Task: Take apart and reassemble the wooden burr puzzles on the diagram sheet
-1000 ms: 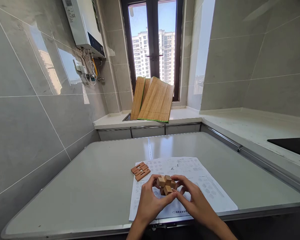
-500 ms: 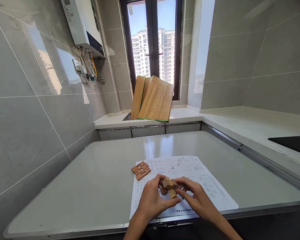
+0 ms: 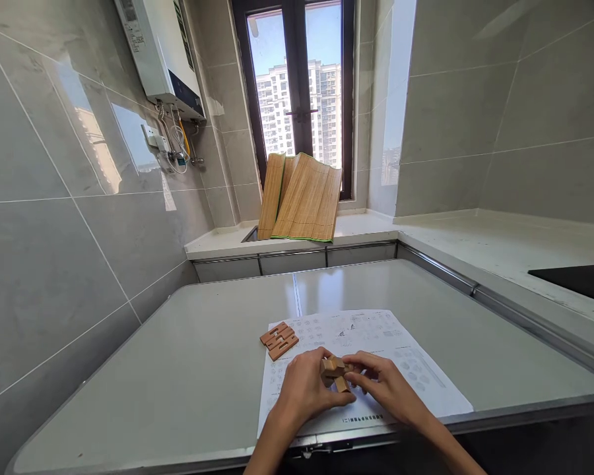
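Both my hands hold a small wooden interlocking puzzle (image 3: 334, 372) low over a printed instruction sheet (image 3: 376, 343) on the grey table. My left hand (image 3: 309, 389) grips it from the left with thumb and fingers. From the right, my right hand (image 3: 386, 386) pinches it, fingers curled over its top. Much of the puzzle is hidden by my fingers. Several loose notched wooden pieces (image 3: 279, 339) lie side by side at the sheet's upper left corner, a short way beyond my left hand.
The grey table (image 3: 178, 369) meets a tiled wall on the left. Behind it runs a white counter (image 3: 475, 244) with a folded bamboo mat (image 3: 304, 198) leaning at the window. A dark cooktop (image 3: 579, 280) is at the right. A water heater (image 3: 153, 53) hangs upper left.
The puzzle has been turned between my fingers and brought lower toward the sheet. My hands have closed in over it, so less of it shows than a second ago.
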`<state>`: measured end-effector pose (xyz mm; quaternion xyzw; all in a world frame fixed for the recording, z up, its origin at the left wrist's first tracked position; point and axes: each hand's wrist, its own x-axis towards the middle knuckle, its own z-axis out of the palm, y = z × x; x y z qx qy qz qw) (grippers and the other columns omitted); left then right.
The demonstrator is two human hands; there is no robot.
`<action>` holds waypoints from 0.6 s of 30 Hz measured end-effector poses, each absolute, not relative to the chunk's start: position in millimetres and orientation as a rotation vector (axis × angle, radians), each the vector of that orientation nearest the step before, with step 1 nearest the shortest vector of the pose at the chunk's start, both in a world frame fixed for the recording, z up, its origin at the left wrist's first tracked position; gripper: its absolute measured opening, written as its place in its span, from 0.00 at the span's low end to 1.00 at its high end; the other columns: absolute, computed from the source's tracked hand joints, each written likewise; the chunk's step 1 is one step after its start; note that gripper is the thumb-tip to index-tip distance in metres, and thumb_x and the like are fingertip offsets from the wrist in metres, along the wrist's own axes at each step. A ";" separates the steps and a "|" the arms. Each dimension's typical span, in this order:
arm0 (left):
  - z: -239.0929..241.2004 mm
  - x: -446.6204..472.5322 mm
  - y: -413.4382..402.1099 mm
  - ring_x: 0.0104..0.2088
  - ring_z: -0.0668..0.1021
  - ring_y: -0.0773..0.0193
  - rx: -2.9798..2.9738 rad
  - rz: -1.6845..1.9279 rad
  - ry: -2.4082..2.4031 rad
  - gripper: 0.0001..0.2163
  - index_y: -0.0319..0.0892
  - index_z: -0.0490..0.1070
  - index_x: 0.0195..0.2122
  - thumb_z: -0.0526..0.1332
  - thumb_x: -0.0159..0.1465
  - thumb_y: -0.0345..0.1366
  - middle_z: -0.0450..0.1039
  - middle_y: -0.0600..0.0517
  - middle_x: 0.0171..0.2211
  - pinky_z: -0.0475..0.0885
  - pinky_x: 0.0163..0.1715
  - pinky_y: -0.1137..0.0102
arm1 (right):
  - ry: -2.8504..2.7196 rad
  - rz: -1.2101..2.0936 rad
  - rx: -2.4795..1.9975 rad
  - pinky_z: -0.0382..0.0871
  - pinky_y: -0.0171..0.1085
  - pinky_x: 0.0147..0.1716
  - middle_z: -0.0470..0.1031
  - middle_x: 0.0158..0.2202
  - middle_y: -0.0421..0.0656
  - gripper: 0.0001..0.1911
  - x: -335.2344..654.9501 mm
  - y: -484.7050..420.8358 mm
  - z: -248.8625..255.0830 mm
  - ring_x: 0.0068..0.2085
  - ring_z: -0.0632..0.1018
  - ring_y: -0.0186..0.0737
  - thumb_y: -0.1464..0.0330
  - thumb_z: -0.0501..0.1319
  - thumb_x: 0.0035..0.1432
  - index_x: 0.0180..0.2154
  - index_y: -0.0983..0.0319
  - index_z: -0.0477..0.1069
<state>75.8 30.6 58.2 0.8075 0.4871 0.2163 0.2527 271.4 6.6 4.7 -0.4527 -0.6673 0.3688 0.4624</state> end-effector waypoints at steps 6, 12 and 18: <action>34.9 74.4 40.7 0.44 0.74 0.50 2.301 0.787 1.301 0.25 0.47 0.76 0.38 0.76 0.42 0.51 0.73 0.48 0.43 0.70 0.43 0.61 | -1.583 0.856 -1.143 0.70 0.39 0.35 0.80 0.41 0.45 0.18 270.3 6.6 3.6 0.37 0.77 0.44 0.55 0.62 0.62 0.48 0.58 0.77; 18.5 67.2 45.0 0.50 0.72 0.50 2.282 0.871 1.330 0.25 0.46 0.73 0.41 0.77 0.44 0.46 0.71 0.48 0.48 0.69 0.50 0.57 | -1.485 0.880 -1.172 0.69 0.38 0.33 0.78 0.35 0.43 0.22 273.8 5.8 -6.6 0.31 0.74 0.40 0.53 0.61 0.62 0.50 0.59 0.75; 10.2 58.2 48.8 0.54 0.70 0.45 2.309 0.897 1.399 0.24 0.45 0.72 0.41 0.76 0.46 0.45 0.70 0.46 0.49 0.68 0.53 0.52 | -1.383 0.935 -1.215 0.69 0.37 0.32 0.76 0.31 0.42 0.26 276.0 7.3 -13.8 0.30 0.74 0.40 0.50 0.62 0.59 0.51 0.61 0.74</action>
